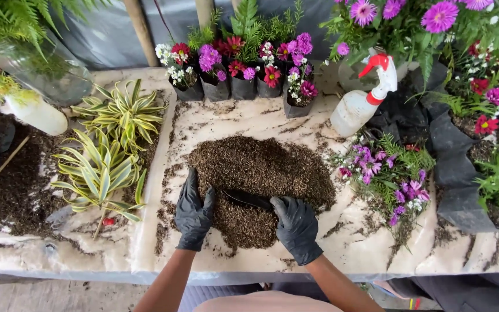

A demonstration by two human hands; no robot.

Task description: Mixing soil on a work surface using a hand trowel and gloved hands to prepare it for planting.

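Pale, soil-streaked sheeting covers the table (330,242), and a broad heap of dark brown potting mix (261,185) sits at its middle. Both hands wear black gloves. The left hand (193,211) rests flat against the left edge of the heap, its fingers (192,182) spread open and pointing away from the person, holding nothing. The right hand (295,226) lies at the near right side of the heap with its fingers closed around the handle of a small dark trowel (246,199), whose blade lies on top of the mix and points left toward the other hand (the two hands are near each other but apart).

Behind the heap stands a row of small black nursery bags with red, purple and white flowers (244,72). A white spray bottle with a red trigger (365,95) stands to the right of them. A loose plant with small purple flowers (385,170) lies just right of the heap. Two striped green-and-yellow plants (108,150) lie to the left, beside a second patch of dark soil (7,185).
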